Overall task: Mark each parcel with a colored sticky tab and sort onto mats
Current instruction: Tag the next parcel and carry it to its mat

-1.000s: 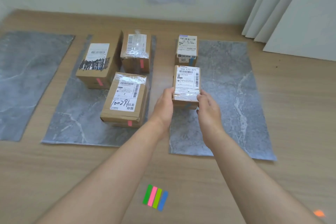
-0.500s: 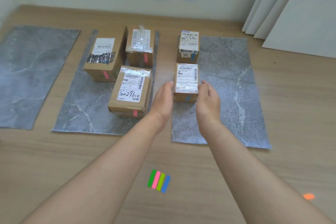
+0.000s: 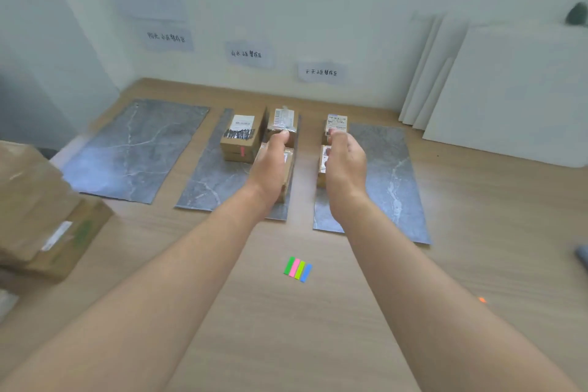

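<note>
Cardboard parcels (image 3: pixel 241 137) behind two slack hands (image 3: pixel 270 165) (image 3: pixel 345 165)

Wood table (image 3: pixel 477 232): grey mats (image 3: pixel 136 149), sticky tabs (image 3: pixel 297 269), probably cardboard boxes (image 3: pixel 41 216) left.

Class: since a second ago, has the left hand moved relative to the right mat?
Yes. The left hand has let go of the front parcel on the right mat and shifted left, now showing over the middle mat.
</note>
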`<state>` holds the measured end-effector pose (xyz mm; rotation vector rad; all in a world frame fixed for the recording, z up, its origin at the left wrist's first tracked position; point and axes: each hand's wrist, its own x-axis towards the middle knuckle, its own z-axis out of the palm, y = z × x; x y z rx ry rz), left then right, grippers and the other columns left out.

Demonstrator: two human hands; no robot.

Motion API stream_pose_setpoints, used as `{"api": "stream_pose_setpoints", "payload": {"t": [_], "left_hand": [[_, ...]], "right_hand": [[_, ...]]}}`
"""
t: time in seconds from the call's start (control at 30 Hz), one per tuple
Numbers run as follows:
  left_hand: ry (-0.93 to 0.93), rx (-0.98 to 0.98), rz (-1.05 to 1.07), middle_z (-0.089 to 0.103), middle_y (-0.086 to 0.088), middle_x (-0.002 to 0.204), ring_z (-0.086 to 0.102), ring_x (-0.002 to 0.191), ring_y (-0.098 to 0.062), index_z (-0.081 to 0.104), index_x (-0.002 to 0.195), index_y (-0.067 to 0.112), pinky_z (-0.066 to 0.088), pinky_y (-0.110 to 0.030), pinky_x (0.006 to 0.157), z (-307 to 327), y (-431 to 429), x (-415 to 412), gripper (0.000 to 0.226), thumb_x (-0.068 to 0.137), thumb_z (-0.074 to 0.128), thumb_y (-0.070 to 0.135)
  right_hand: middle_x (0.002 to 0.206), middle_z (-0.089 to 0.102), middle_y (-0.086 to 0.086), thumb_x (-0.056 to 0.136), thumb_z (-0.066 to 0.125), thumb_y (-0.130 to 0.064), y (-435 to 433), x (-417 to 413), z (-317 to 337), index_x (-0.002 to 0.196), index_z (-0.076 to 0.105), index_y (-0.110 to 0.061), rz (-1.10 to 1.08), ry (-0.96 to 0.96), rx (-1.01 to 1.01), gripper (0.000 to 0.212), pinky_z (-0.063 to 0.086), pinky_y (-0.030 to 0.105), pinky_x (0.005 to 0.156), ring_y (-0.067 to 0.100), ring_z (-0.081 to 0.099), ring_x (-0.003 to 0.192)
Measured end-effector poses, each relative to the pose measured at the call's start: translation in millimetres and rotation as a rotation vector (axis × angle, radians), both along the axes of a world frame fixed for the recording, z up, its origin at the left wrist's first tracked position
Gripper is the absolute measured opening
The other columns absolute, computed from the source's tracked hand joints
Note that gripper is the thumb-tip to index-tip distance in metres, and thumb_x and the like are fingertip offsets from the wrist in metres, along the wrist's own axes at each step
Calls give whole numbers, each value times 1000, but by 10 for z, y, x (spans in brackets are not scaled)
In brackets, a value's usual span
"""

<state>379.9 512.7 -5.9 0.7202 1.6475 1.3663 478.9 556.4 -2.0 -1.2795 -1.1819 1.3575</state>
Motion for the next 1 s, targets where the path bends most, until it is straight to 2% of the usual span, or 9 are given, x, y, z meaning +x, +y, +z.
{"api": "stream_pose_setpoints", "payload": {"t": [0.13, 0.23, 0.4, 0.5, 0.63, 0.73, 0.87, 0.93, 1.0], "left_hand": [[-8, 56, 12, 62, 5, 130, 56, 118, -3, 63, 123, 31, 40, -26, 106, 400, -741, -161, 48, 90, 41, 59], [-1, 87, 6, 67, 15, 88, 62, 75, 13, 60, 93, 32, 45, -5, 70, 580, -1311, -385, 31, 105, 33, 41], [30, 116, -3, 50, 4, 147, 44, 136, -15, 52, 141, 33, 28, -41, 119, 826, -2368, -784, 63, 88, 39, 66], [41, 118, 0, 52, 9, 143, 44, 136, -16, 55, 133, 43, 28, -44, 119, 905, -2961, -1065, 65, 78, 38, 75], [16, 170, -9, 41, 3, 154, 36, 143, -15, 42, 149, 30, 22, -42, 122, 974, -3523, -1392, 56, 100, 34, 55], [7, 179, 16, 42, 0, 153, 37, 142, -14, 40, 151, 26, 22, -41, 122, 970, -3832, -1604, 56, 102, 33, 52], [39, 152, 83, 48, 1, 146, 44, 132, -12, 47, 144, 26, 27, -40, 119, 844, -4126, -1906, 61, 96, 35, 61], [44, 128, 126, 49, 2, 145, 43, 134, -12, 46, 146, 27, 26, -42, 119, 739, -4264, -2055, 72, 88, 36, 67], [42, 118, 178, 50, 2, 144, 42, 134, -12, 46, 146, 24, 26, -39, 119, 609, -4409, -2218, 62, 97, 35, 59]], "right_hand": [[81, 57, -12, 100, 47, -35, -740, -241, 405, 103, 68, -24, 26, 35, 2, 25, 44, 23, 67, 9, 49, 71], [76, 55, -3, 96, 46, -35, -1356, -485, 619, 98, 67, -8, 47, 44, 34, 34, 43, 32, 69, 15, 47, 70], [85, 53, -3, 100, 47, -34, -2311, -866, 854, 116, 62, 2, 18, 51, 75, 42, 40, 34, 75, 13, 47, 80], [87, 55, 11, 100, 48, -34, -2896, -1120, 972, 117, 60, 4, 4, 71, 112, 44, 40, 33, 73, 13, 48, 83], [103, 60, 28, 102, 47, -32, -3477, -1391, 1066, 121, 59, 5, 37, 87, 117, 43, 39, 26, 66, 13, 47, 83], [99, 59, 28, 102, 47, -30, -3791, -1601, 1060, 118, 62, 2, 78, 83, 94, 39, 38, 21, 60, 14, 47, 82], [93, 64, -6, 102, 48, -29, -4039, -1932, 946, 105, 69, -19, 121, 98, 50, 23, 49, 29, 83, 16, 60, 94], [100, 69, 0, 102, 48, -30, -4115, -2101, 809, 110, 70, -16, 169, 68, 46, 27, 49, 35, 92, 17, 62, 101], [103, 65, 17, 101, 48, -30, -4194, -2263, 646, 106, 68, -8, 218, 48, 20, 30, 47, 34, 84, 16, 58, 92]]}}
